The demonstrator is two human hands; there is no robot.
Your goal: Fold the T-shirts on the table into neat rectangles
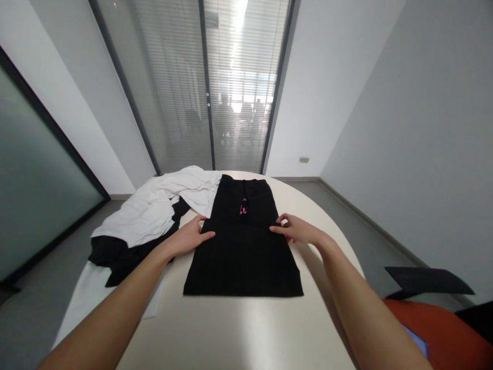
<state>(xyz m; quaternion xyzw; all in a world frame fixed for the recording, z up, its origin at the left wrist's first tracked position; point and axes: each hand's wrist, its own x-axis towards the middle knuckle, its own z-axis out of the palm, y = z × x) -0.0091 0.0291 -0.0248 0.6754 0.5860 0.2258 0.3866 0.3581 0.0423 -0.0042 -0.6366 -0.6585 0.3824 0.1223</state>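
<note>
So there are two hands at work here, both bare, and one black garment (242, 262) lying flat in the middle of one rounded table (200, 334). The left hand (190, 236) has its thumb on top at the left end of the fold, fingers curled at the edge, pinched on the cloth. The right hand (298, 228) is doing the same at the right end, thumb and fingers together on it. One pink print (243, 206) shows above the fold, near a dark cord (can't read it from here, sorry).

Over on the left there's one heap, white cloth (146, 210) lying over black cloth (134, 262); no idea how many pieces, it's too bunched up. It comes right up to the garment's upper left side, so that side is crowded, and the left forearm passes in front of some of it. A flat white piece (87, 293) sticks out below.

One chair (435, 334) sits to the right, orange seat, one black armrest (429, 281) showing, plus something blue (416, 340) partly behind the right forearm. Beyond the table: glass with blinds (246, 61), and one small plate (304, 160) on the wall.
</note>
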